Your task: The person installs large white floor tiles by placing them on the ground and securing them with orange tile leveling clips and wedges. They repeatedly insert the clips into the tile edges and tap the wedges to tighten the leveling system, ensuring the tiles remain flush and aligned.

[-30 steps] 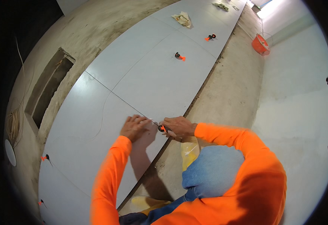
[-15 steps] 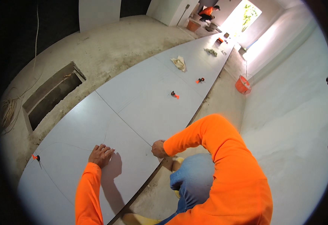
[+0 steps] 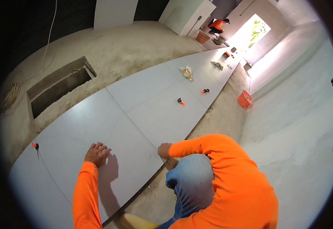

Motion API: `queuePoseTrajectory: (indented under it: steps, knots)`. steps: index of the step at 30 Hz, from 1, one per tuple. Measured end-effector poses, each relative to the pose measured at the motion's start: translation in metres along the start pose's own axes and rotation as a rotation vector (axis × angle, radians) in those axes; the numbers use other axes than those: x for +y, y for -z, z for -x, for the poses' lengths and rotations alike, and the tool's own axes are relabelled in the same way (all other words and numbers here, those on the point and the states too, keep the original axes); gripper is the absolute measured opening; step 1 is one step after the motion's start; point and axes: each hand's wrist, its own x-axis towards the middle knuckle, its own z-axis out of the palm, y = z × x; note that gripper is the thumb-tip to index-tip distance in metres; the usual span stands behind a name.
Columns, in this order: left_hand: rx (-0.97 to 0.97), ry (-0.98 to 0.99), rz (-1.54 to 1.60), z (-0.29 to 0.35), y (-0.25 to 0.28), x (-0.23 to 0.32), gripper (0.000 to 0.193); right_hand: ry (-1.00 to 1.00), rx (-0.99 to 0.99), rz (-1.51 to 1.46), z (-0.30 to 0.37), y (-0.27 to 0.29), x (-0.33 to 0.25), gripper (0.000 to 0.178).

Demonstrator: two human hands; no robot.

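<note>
My left hand (image 3: 97, 154) rests on a large light grey tile (image 3: 73, 129), fingers spread a little and fingertips bent down onto its surface. Faint curved lines run over the tile beside it. My right hand (image 3: 164, 150) is closed at the tile's right edge, where the dark joint (image 3: 132, 121) meets the neighbouring tile (image 3: 155, 103). Its fingers point away from view, so whatever they may grip is hidden. Toward the left edge sits a small black-and-orange piece (image 3: 35, 145) with a thin pin. Two similar pieces (image 3: 180, 102) lie on the neighbouring tile.
A rectangular pit (image 3: 61, 89) opens in the rough floor at left, near a coil of cord (image 3: 11, 93). Crumpled paper or cloth (image 3: 186, 73) lies on the tiles. An orange bucket (image 3: 245, 100) stands by the right wall. Farther off, another person (image 3: 216, 26) crouches beside an orange tub (image 3: 202, 37).
The view has tilted, so the far room shows lower in the picture. My left hand has shifted slightly left, away from the joint. My right hand stays at the joint's end.
</note>
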Motion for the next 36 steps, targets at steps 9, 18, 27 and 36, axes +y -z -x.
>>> queuePoseTrajectory:
  steps: [9, 18, 27, 36]
  knots:
    - [0.120, 0.006, 0.020, -0.003, 0.005, 0.006, 0.019, 0.085, 0.085, 0.124, 0.006, 0.008, 0.020, 0.027]
    - [-0.127, 0.191, 0.058, 0.007, 0.030, 0.003, 0.024, 0.319, -0.094, 0.383, 0.036, 0.050, -0.008, 0.032]
    - [0.009, 0.218, 0.010, 0.055, 0.012, -0.014, 0.020, -0.334, -0.329, -0.423, 0.048, 0.081, -0.011, 0.041]
    - [0.120, 0.260, 0.029, 0.078, -0.006, -0.031, 0.014, 0.276, 0.171, 0.206, 0.067, 0.059, -0.020, 0.030]
